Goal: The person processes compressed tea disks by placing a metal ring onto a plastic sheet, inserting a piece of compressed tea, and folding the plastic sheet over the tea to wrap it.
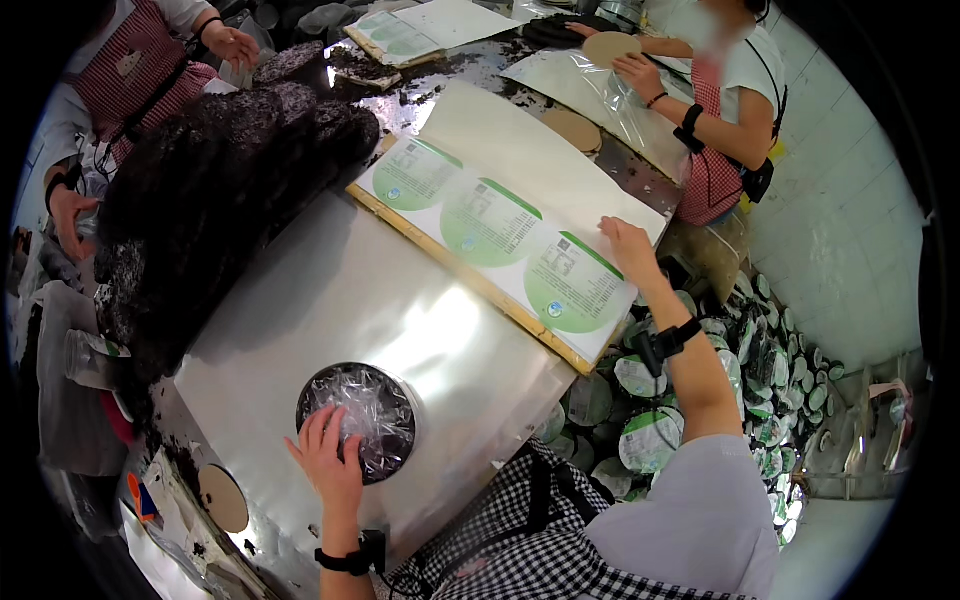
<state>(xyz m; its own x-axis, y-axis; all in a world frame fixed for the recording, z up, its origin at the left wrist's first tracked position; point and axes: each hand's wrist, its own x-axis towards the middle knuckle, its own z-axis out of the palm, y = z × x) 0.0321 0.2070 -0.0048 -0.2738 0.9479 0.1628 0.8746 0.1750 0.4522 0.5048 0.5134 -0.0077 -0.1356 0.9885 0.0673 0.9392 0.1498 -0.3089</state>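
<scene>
My left hand rests with fingers spread on crumpled clear plastic film. The film covers a round, dark bundle inside a shallow round metal ring on the metal sheet. My right hand reaches to the right end of a stack of label sheets, its fingertips at the edge of the white backing paper. Whether those fingers pinch the paper is hard to see. Three round green-and-white labels bearing print show on the top sheet. Under the stack runs a yellowish board edge.
A tall heap of dark dried discs, seemingly seaweed, stands at the left. Many wrapped, labelled discs lie below right. A cardboard disc lies front left. One co-worker stands across; another holds a cardboard disc.
</scene>
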